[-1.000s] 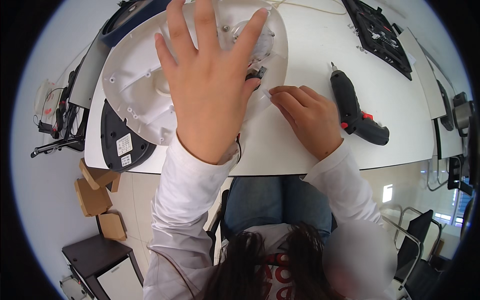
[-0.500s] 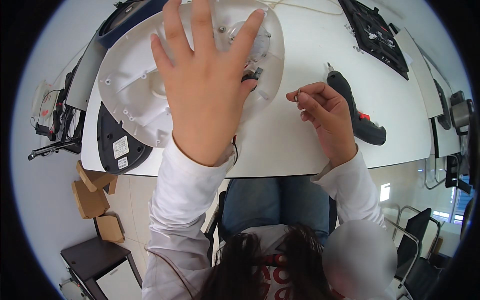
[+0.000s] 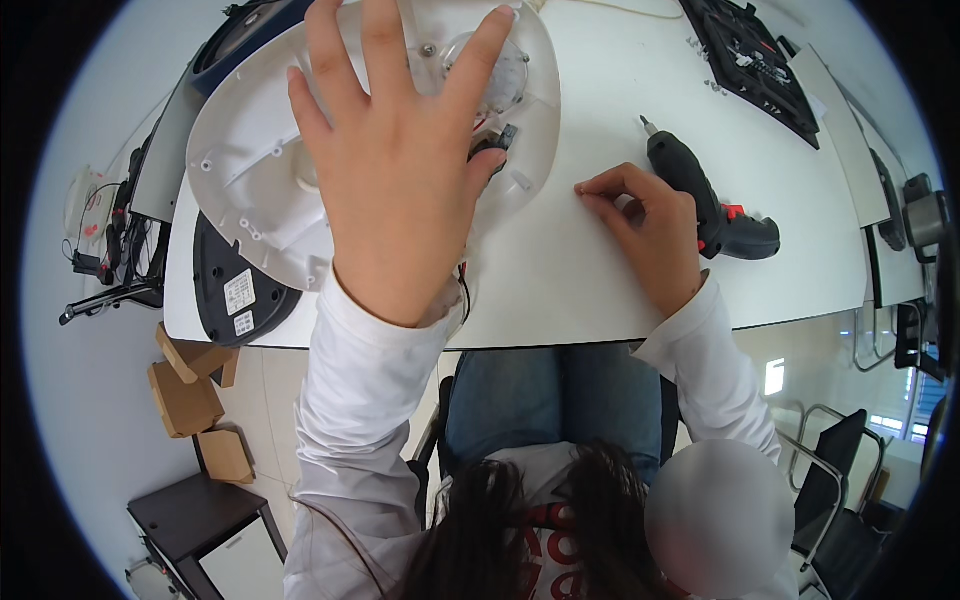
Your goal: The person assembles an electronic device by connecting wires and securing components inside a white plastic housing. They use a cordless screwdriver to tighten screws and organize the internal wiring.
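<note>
My left hand (image 3: 400,160) lies flat with spread fingers on a round white plastic housing (image 3: 250,170) that rests tilted on the white table (image 3: 600,290). A clear round part (image 3: 495,70) and a small black connector (image 3: 497,143) sit on the housing by my fingertips. My right hand (image 3: 650,225) rests on the table to the right of the housing, its fingertips pinched together on the tabletop; whether something small is between them I cannot tell. A black electric screwdriver (image 3: 705,200) lies just beyond my right hand.
A black round base with a label (image 3: 235,295) pokes out under the housing at the table's front left. A black flat panel (image 3: 755,60) lies at the far right. Cardboard boxes (image 3: 185,395) and a dark cabinet (image 3: 200,525) stand on the floor at left; chairs (image 3: 845,470) at right.
My right hand has drawn away from the housing's edge to the right, and now rests next to the screwdriver. My left hand stays pressed on the housing.
</note>
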Tool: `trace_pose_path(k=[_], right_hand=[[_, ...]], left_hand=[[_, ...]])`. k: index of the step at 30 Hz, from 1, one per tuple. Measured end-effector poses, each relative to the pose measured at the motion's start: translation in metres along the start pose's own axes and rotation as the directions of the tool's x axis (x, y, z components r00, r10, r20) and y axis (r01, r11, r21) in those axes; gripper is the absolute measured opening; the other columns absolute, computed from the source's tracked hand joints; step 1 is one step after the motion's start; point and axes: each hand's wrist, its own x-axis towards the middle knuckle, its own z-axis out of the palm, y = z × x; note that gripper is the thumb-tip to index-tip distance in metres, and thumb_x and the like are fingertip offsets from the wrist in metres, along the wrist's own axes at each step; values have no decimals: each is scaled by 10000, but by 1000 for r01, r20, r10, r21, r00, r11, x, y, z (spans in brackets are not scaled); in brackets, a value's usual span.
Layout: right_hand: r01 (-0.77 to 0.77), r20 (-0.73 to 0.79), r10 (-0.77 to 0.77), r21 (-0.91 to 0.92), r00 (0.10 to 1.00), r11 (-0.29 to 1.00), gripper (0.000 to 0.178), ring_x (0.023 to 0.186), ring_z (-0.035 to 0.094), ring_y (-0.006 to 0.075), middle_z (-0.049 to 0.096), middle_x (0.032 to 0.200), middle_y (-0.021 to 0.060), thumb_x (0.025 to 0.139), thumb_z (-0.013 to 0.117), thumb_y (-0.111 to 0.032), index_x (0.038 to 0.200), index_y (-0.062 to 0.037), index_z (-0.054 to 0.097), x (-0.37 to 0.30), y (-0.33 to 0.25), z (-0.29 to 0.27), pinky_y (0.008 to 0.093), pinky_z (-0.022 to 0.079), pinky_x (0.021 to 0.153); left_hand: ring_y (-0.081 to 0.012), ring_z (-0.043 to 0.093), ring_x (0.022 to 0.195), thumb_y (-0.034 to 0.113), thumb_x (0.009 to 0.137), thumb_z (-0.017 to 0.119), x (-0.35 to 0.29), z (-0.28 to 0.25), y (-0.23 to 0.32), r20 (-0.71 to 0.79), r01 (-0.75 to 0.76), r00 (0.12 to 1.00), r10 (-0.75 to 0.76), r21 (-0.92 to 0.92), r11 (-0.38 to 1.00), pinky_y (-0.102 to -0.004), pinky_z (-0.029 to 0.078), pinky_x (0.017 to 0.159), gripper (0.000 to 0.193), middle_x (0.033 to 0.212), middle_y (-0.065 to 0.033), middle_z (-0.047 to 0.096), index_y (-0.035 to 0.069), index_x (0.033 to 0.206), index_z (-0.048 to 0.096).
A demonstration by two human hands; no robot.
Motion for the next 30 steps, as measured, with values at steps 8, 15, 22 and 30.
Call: trace_pose_path(k=[8,15,22,30], right_hand=[[-18,-8,18,63,1000,998,112,656,644,156,713,826,78,852,697,-11,963,-18,694,1,1,1,260,510,630],[-84,-7,86,158,996,984,89,691,651,121,732,847,50,872,691,-26,961,-17,695,3,6,2,242,500,641],[-102,-26,108,175,994,979,84,748,671,111,732,863,37,881,689,-44,963,-33,698,4,12,1,231,497,649],[123,-216,-105,71,971,990,96,689,594,99,674,901,12,841,736,-38,930,-70,719,4,-11,1,234,462,583]], left_hand=[[-498,278,1374,116,514,886,-1,0,-1,2,-4,1000,4,-3,1000,-582,347,1046,801,1449,-241,351,176,1274,639],[-497,269,1380,124,513,893,-1,-2,1,13,0,1000,-1,18,1000,-585,342,1060,801,1457,-238,340,174,1271,638],[-491,261,1388,132,507,901,-1,0,1,-6,2,1000,-2,37,999,-583,341,1069,803,1455,-226,342,189,1265,641],[-490,273,1378,122,508,894,0,-3,-1,14,8,1000,-8,18,1000,-578,343,1055,804,1454,-228,348,191,1268,640]])
